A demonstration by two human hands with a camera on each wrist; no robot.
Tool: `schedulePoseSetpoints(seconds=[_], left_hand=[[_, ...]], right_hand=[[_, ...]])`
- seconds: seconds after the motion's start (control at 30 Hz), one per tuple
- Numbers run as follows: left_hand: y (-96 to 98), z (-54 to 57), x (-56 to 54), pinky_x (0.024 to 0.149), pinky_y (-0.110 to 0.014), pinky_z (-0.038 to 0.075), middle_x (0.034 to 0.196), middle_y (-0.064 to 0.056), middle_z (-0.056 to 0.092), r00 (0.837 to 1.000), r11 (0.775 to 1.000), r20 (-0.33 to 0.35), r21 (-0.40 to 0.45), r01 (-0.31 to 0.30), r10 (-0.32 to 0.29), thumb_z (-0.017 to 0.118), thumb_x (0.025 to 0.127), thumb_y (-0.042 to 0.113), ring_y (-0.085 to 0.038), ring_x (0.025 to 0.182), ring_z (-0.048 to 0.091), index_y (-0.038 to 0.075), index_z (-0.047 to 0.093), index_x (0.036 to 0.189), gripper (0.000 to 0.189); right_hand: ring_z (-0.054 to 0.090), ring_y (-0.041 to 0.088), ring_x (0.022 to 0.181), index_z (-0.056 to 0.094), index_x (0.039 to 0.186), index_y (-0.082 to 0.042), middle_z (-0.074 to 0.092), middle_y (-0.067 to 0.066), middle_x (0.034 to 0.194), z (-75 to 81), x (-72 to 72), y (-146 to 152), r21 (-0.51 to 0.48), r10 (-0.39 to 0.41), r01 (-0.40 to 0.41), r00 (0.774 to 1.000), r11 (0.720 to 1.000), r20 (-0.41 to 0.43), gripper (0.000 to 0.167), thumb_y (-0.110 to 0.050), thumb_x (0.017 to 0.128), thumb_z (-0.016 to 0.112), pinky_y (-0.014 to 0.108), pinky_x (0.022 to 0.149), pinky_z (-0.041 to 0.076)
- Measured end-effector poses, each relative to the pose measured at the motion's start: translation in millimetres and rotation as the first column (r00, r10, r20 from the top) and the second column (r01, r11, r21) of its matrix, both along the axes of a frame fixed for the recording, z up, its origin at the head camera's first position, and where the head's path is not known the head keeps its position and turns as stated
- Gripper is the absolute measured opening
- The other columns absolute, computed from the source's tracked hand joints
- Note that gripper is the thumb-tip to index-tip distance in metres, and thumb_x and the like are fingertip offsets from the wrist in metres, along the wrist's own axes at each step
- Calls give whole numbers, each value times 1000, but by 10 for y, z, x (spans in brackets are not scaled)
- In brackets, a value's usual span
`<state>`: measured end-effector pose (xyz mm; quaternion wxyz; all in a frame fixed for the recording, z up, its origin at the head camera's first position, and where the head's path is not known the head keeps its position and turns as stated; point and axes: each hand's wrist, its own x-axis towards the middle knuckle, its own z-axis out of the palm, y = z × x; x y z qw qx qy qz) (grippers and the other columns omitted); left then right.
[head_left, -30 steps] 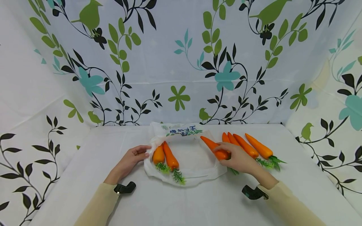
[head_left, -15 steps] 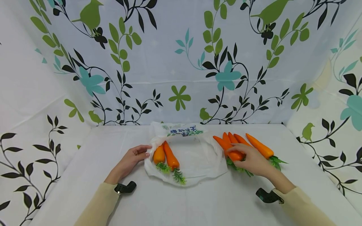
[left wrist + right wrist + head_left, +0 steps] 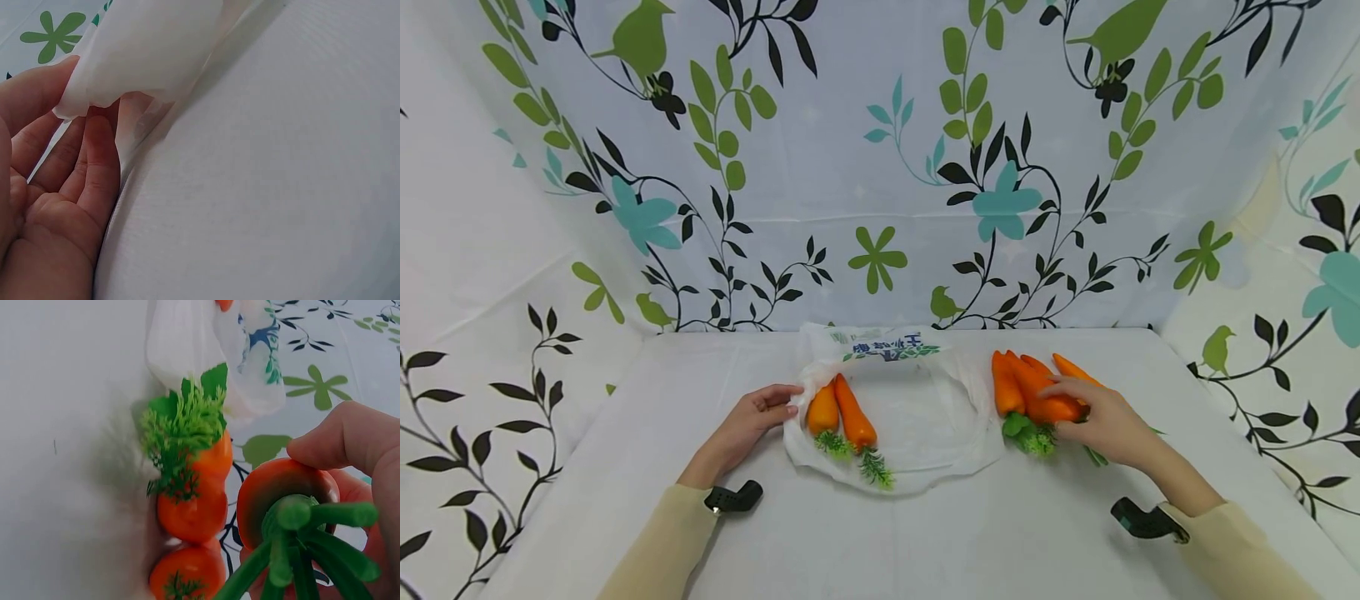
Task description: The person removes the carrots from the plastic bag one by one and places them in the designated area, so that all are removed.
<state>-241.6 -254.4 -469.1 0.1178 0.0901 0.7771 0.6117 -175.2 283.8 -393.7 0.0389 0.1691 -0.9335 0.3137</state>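
My left hand (image 3: 763,417) pinches the left edge of a white plastic bag (image 3: 925,417), the thumb above and fingers beneath in the left wrist view. Inside the bag's open mouth lie a short, thick orange carrot (image 3: 822,411) and a longer carrot (image 3: 853,417), both with green tops towards me. My right hand (image 3: 1101,421) grips a carrot (image 3: 287,481) by its thick end, over the carrots at the right; bare green stems (image 3: 300,544) point at the wrist camera. Beside it lies another carrot (image 3: 1007,392) with leafy greens (image 3: 1030,435).
Behind the right hand shows the tip of a further carrot (image 3: 1073,368), its rest hidden. All lie on a white-covered table (image 3: 865,542). A patterned cloth (image 3: 812,167) with leaves and birds hangs at the table's back edge.
My right hand has carried the gripped carrot rightward, away from the bag and across the row of carrots. The left hand keeps its hold on the bag, unmoved.
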Motion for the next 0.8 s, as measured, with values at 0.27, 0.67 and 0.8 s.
schedulePoseSetpoints(seconds=[0.27, 0.67, 0.8], left_hand=[[-5, 13, -11, 98, -29, 48, 142, -17, 53, 1000, 1000, -5, 6, 11, -11, 70, 94, 30, -25, 121, 56, 6, 58, 136, 50], [-1, 10, -7, 97, -29, 49, 141, -15, 54, 1000, 1000, -11, -6, -5, 5, 71, 94, 29, -25, 120, 57, 8, 59, 135, 48], [2, 23, -6, 98, -31, 49, 142, -14, 54, 1000, 1000, -2, -4, -4, 4, 71, 94, 30, -26, 120, 56, 9, 59, 135, 48]], right_hand=[[51, 46, 119, 68, 121, -12, 52, 26, 138, 69, 32, 209, 29, -1, 3, 999, 1000, -40, 36, -6, 85, 69, 59, 90, 48], [54, 40, 112, 67, 123, -10, 51, 25, 140, 75, -16, 579, 96, -46, 49, 998, 994, -35, 36, -8, 86, 69, 38, 77, 51], [54, 43, 113, 66, 123, -8, 50, 27, 140, 70, -40, 661, 109, -66, 69, 998, 992, -23, 37, -7, 86, 68, 44, 80, 52]])
